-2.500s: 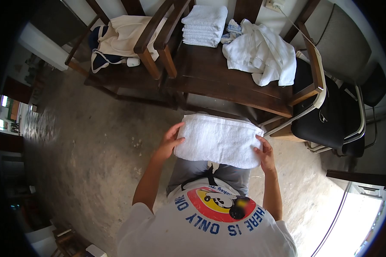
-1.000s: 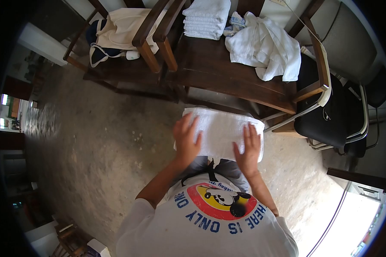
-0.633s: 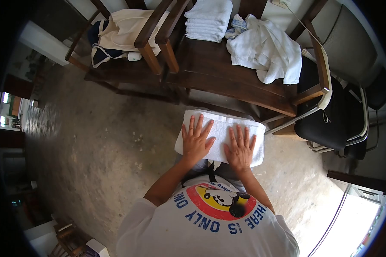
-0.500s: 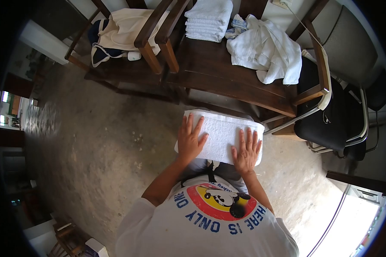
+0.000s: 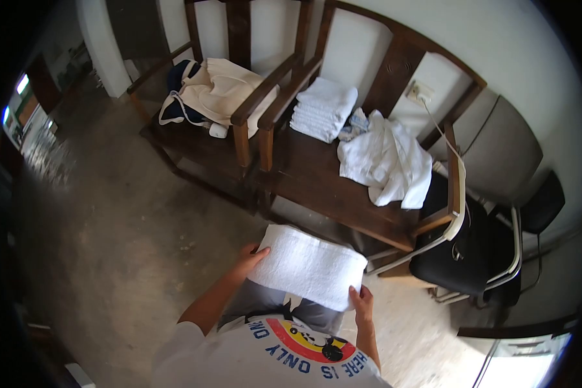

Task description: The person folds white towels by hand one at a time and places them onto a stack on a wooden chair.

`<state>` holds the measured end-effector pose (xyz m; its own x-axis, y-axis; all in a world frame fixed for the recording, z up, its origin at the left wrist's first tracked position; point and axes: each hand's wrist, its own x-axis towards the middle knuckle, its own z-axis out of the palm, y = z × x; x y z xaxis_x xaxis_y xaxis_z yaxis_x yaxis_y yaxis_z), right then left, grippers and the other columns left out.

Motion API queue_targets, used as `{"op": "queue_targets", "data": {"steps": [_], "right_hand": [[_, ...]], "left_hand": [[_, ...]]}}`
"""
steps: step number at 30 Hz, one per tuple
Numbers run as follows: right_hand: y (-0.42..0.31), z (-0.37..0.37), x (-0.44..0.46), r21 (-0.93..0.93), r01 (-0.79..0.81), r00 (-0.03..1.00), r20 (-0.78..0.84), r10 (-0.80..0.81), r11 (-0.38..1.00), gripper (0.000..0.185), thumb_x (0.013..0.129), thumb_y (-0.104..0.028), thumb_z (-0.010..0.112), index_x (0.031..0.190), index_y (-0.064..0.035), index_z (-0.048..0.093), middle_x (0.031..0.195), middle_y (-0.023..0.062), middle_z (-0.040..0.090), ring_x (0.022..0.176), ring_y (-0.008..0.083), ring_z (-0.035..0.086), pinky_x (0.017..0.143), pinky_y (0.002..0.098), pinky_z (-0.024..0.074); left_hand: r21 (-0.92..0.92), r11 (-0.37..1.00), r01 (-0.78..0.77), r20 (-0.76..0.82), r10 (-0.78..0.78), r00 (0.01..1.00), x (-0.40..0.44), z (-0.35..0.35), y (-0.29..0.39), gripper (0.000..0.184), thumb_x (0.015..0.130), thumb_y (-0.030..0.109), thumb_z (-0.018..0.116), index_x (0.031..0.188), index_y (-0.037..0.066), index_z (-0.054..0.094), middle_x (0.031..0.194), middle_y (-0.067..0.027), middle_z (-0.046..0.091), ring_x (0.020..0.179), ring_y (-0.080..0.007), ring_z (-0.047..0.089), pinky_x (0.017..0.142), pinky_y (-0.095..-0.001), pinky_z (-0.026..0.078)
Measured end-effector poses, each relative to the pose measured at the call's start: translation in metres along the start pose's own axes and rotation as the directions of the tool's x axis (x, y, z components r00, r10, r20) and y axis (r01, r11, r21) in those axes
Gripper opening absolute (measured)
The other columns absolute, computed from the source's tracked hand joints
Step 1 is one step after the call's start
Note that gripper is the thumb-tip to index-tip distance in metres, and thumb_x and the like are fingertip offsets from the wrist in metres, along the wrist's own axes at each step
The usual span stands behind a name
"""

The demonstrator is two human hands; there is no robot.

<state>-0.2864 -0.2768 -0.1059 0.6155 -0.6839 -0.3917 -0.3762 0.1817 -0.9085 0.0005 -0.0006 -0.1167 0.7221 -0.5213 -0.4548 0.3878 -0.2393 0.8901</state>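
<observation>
A folded white towel [image 5: 309, 266] is spread between my two hands, above my lap. My left hand [image 5: 251, 257] grips its left edge, thumb on top and fingers underneath. At the lower right edge my right hand [image 5: 361, 301] pinches the towel the same way. The fingers under the cloth are hidden. Ahead of the towel, on the wooden bench seat, stands a stack of folded white towels [image 5: 323, 108]. Beside that stack lies a crumpled heap of white cloth [image 5: 388, 158].
The wooden bench [image 5: 317, 184] stands directly in front, with armrests on both sides. A cream bag [image 5: 226, 90] lies on the wooden chair to its left. Black chairs with metal frames [image 5: 452, 258] are at the right. A plug with a cord [image 5: 423, 97] sits in the wall.
My hands went from lying flat on the towel to gripping its left and right edges. The view has tilted up, showing more of the bench and wall.
</observation>
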Motion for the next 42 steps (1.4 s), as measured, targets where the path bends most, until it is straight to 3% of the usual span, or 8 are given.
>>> {"op": "queue_targets", "data": {"steps": [8, 13, 22, 25, 29, 34, 37, 42], "right_hand": [[-0.03, -0.004, 0.007, 0.264, -0.146, 0.951, 0.303, 0.061, 0.954, 0.054, 0.077, -0.009, 0.071, 0.123, 0.0046, 0.047, 0.107, 0.0107, 0.062, 0.098, 0.0218, 0.061, 0.087, 0.0353, 0.05], [-0.072, 0.007, -0.009, 0.586, -0.169, 0.959, 0.282, -0.003, 0.793, 0.059, 0.067, -0.001, 0.06, 0.124, 0.0024, 0.048, 0.111, 0.0139, 0.06, 0.098, 0.0266, 0.061, 0.089, 0.0387, 0.0501], [-0.196, 0.084, -0.048, 0.156, 0.468, 0.857, 0.159, -0.49, 0.87, 0.069, 0.071, 0.0, 0.059, 0.136, 0.0035, 0.036, 0.112, 0.0127, 0.06, 0.106, 0.0244, 0.057, 0.094, 0.0335, 0.0429], [-0.197, 0.121, -0.06, -0.137, 0.61, 0.791, 0.166, -0.589, 0.78, 0.072, 0.076, -0.003, 0.06, 0.139, 0.0049, 0.028, 0.11, 0.0172, 0.061, 0.099, 0.0244, 0.061, 0.086, 0.0318, 0.047], [-0.176, 0.117, -0.047, -0.054, 0.581, 0.79, 0.278, -0.547, 0.812, 0.077, 0.077, -0.004, 0.062, 0.142, 0.0038, 0.022, 0.108, 0.0182, 0.062, 0.096, 0.0227, 0.063, 0.081, 0.0302, 0.048], [-0.167, 0.113, -0.026, 0.124, 0.464, 0.779, 0.414, -0.471, 0.877, 0.089, 0.074, 0.001, 0.062, 0.146, 0.0016, 0.01, 0.081, 0.0045, 0.051, 0.071, 0.0097, 0.05, 0.062, 0.0235, 0.0431], [-0.2, 0.106, -0.032, 0.256, 0.104, 0.83, 0.51, -0.225, 0.961, 0.084, 0.079, 0.003, 0.055, 0.147, 0.0005, 0.007, 0.096, 0.0065, 0.051, 0.081, 0.0135, 0.056, 0.07, 0.027, 0.0514], [-0.207, 0.107, -0.027, 0.417, 0.033, 0.823, 0.505, -0.262, 0.908, 0.074, 0.08, 0.003, 0.053, 0.145, 0.0002, 0.018, 0.111, 0.0114, 0.051, 0.091, 0.0203, 0.06, 0.077, 0.0326, 0.0557]], "left_hand": [[-0.231, 0.946, 0.228, 0.275, -0.162, 0.948, -0.009, -0.006, 0.04, 0.054, 0.074, 0.009, 0.074, 0.121, -0.003, 0.05, 0.108, -0.0146, 0.062, 0.1, -0.0239, 0.061, 0.086, -0.0383, 0.05], [-0.403, 0.874, 0.27, 0.393, -0.101, 0.914, -0.019, -0.003, 0.076, 0.053, 0.076, 0.008, 0.067, 0.124, -0.002, 0.049, 0.114, -0.0156, 0.06, 0.103, -0.0258, 0.062, 0.09, -0.0384, 0.049], [-0.105, 0.94, -0.326, 0.306, 0.342, 0.888, -0.06, 0.093, 0.152, 0.026, 0.089, 0.01, 0.056, 0.113, 0.0, 0.057, 0.093, -0.0025, 0.063, 0.08, -0.0092, 0.058, 0.07, -0.0275, 0.049], [0.293, 0.575, -0.764, 0.184, 0.75, 0.635, -0.07, 0.129, 0.143, 0.025, 0.088, 0.003, 0.049, 0.111, -0.002, 0.055, 0.099, -0.0061, 0.059, 0.085, -0.0098, 0.056, 0.074, -0.0281, 0.048], [-0.03, 0.831, -0.556, 0.262, 0.543, 0.798, -0.056, 0.121, 0.12, 0.03, 0.087, 0.002, 0.046, 0.115, -0.003, 0.054, 0.102, -0.0067, 0.058, 0.094, -0.012, 0.057, 0.082, -0.0292, 0.047], [-0.083, 0.887, -0.453, 0.309, 0.456, 0.835, -0.048, 0.119, 0.127, 0.028, 0.091, 0.01, 0.054, 0.118, 0.001, 0.052, 0.102, -0.0056, 0.06, 0.093, -0.0116, 0.057, 0.078, -0.0261, 0.048], [0.034, 0.938, -0.345, 0.322, 0.316, 0.892, -0.057, 0.119, 0.155, 0.028, 0.086, 0.015, 0.06, 0.109, -0.001, 0.054, 0.101, -0.0095, 0.06, 0.092, -0.0147, 0.058, 0.078, -0.0298, 0.049], [-0.269, 0.961, -0.059, 0.346, 0.153, 0.926, -0.048, 0.108, 0.166, 0.035, 0.079, 0.005, 0.062, 0.112, -0.002, 0.052, 0.1, -0.0141, 0.063, 0.087, -0.0214, 0.065, 0.076, -0.0328, 0.054]]}}
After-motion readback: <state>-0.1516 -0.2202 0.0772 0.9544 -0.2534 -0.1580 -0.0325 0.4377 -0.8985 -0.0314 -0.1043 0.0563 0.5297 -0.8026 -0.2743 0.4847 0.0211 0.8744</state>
